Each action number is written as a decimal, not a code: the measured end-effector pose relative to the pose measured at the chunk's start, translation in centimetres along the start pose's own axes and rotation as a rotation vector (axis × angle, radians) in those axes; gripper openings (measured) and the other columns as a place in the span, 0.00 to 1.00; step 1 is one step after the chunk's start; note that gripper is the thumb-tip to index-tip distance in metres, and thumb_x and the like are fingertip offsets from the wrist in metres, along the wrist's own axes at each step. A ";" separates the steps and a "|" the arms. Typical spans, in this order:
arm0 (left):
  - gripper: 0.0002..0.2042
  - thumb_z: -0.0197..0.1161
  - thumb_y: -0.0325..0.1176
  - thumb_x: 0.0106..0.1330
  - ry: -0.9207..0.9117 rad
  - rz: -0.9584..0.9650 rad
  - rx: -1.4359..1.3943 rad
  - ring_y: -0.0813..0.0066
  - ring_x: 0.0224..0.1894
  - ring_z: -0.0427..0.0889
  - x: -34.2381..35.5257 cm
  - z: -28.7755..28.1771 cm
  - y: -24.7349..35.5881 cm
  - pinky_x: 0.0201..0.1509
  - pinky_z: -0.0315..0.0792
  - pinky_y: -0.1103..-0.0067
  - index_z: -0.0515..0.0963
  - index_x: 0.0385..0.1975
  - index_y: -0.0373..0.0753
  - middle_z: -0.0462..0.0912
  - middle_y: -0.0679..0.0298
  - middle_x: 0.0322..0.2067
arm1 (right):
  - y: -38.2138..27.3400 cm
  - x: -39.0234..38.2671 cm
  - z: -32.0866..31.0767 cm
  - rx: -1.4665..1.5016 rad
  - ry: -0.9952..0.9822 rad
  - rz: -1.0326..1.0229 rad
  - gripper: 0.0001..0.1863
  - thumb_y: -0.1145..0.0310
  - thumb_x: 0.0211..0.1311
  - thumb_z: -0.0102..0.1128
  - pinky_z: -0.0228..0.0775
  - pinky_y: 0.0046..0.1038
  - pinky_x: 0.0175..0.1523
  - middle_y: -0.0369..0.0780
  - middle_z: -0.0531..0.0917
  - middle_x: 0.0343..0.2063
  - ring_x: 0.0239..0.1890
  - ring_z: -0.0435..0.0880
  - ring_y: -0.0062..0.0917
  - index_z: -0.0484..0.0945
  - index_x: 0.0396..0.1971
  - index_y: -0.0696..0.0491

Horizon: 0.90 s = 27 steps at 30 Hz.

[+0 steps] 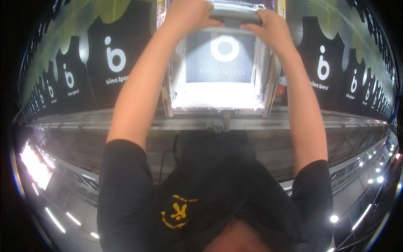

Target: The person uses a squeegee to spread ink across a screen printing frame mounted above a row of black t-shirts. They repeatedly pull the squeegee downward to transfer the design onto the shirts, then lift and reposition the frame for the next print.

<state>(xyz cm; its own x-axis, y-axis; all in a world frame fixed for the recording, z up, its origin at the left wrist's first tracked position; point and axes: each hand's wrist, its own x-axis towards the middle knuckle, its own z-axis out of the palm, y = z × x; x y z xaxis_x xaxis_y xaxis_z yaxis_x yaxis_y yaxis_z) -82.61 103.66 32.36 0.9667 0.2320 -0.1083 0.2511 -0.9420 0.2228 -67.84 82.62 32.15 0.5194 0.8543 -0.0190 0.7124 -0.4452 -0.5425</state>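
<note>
Both my arms reach forward over a screen-printing frame [167,93] at the far middle. My left hand [189,17] grips the left end of a grey squeegee [236,17], its thumb along the near side. At the other end my right hand [273,30] holds the squeegee with curled fingers and thumb. The squeegee lies crosswise over the frame's mesh, toward its far part. Through the mesh shows a white round emblem [236,50] on a dark grey area. Thick white ink [220,95] spreads along the near end of the mesh.
Black cut fabric pieces [115,46] with white emblems lie in a row on the long table to the left. More black pieces [321,48] continue to the right. A metal rail [84,118] runs along the table's near edge, with a small clamp-like fitting [218,122] below the frame.
</note>
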 end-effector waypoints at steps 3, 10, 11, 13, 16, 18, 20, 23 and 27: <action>0.27 0.75 0.64 0.53 0.032 0.047 -0.020 0.57 0.26 0.86 -6.6 2.4 2.5 0.31 0.80 0.64 0.83 0.23 0.41 0.84 0.58 0.22 | 0.0 -6.5 3.2 0.057 0.053 -0.130 0.23 0.54 0.51 0.80 0.73 0.44 0.40 0.48 0.80 0.25 0.33 0.82 0.46 0.79 0.25 0.59; 0.27 0.76 0.65 0.51 -0.315 -0.065 -0.118 0.56 0.34 0.88 -10.8 1.4 4.6 0.38 0.82 0.63 0.88 0.30 0.43 0.88 0.56 0.28 | -2.1 -11.2 2.6 0.089 -0.164 -0.014 0.25 0.50 0.52 0.80 0.75 0.41 0.43 0.48 0.83 0.30 0.36 0.84 0.43 0.82 0.32 0.59; 0.28 0.76 0.65 0.50 -0.322 -0.068 -0.104 0.56 0.34 0.88 -8.5 0.4 4.0 0.39 0.82 0.63 0.88 0.30 0.42 0.88 0.55 0.28 | -1.6 -9.1 1.9 0.088 -0.143 -0.001 0.27 0.49 0.51 0.80 0.75 0.42 0.42 0.48 0.83 0.29 0.35 0.84 0.44 0.81 0.30 0.59; 0.29 0.75 0.66 0.50 -0.238 -0.039 -0.082 0.54 0.35 0.89 -3.5 -1.6 2.1 0.40 0.82 0.64 0.88 0.31 0.41 0.89 0.54 0.30 | -0.4 -4.0 0.0 0.076 -0.114 0.035 0.28 0.46 0.51 0.80 0.75 0.42 0.42 0.49 0.84 0.28 0.34 0.85 0.43 0.81 0.29 0.59; 0.32 0.76 0.69 0.47 -0.040 0.007 0.008 0.51 0.31 0.88 3.4 -2.5 -1.5 0.38 0.81 0.60 0.89 0.34 0.43 0.88 0.54 0.26 | 0.2 3.6 -2.9 -0.015 -0.171 0.159 0.25 0.49 0.56 0.78 0.77 0.37 0.45 0.44 0.86 0.32 0.34 0.86 0.34 0.86 0.40 0.56; 0.29 0.77 0.66 0.48 0.007 -0.027 -0.092 0.53 0.31 0.88 5.8 -2.9 -1.5 0.36 0.80 0.61 0.87 0.30 0.43 0.87 0.56 0.25 | 2.3 5.6 -1.6 0.091 0.087 -0.005 0.28 0.47 0.52 0.80 0.76 0.42 0.41 0.50 0.85 0.28 0.32 0.86 0.43 0.83 0.31 0.60; 0.25 0.77 0.56 0.48 0.118 -0.045 -0.123 0.47 0.33 0.88 5.3 -2.8 -1.4 0.40 0.80 0.58 0.88 0.28 0.35 0.87 0.46 0.27 | 1.9 4.9 -0.6 0.061 0.098 0.028 0.24 0.51 0.55 0.79 0.75 0.36 0.40 0.44 0.82 0.24 0.28 0.82 0.34 0.82 0.34 0.57; 0.25 0.77 0.58 0.49 0.083 -0.026 0.039 0.50 0.32 0.88 1.2 -1.1 0.9 0.37 0.80 0.60 0.87 0.26 0.38 0.86 0.51 0.26 | 1.5 0.7 -0.1 -0.004 0.121 -0.091 0.25 0.51 0.54 0.78 0.74 0.43 0.42 0.49 0.82 0.27 0.34 0.83 0.47 0.80 0.28 0.59; 0.25 0.78 0.60 0.51 0.080 0.004 -0.054 0.56 0.27 0.86 -9.2 3.2 4.4 0.30 0.78 0.64 0.80 0.22 0.42 0.83 0.60 0.22 | 0.0 -9.8 3.7 0.086 0.113 -0.192 0.21 0.59 0.51 0.80 0.73 0.45 0.40 0.48 0.80 0.27 0.35 0.82 0.47 0.77 0.26 0.58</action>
<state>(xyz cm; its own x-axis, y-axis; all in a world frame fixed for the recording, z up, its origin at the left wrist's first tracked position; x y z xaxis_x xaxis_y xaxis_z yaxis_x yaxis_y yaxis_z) -90.61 96.65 31.25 0.9681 0.2486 -0.0296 0.2470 -0.9290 0.2757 -74.68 75.24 29.27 0.4314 0.8835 0.1827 0.7626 -0.2490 -0.5970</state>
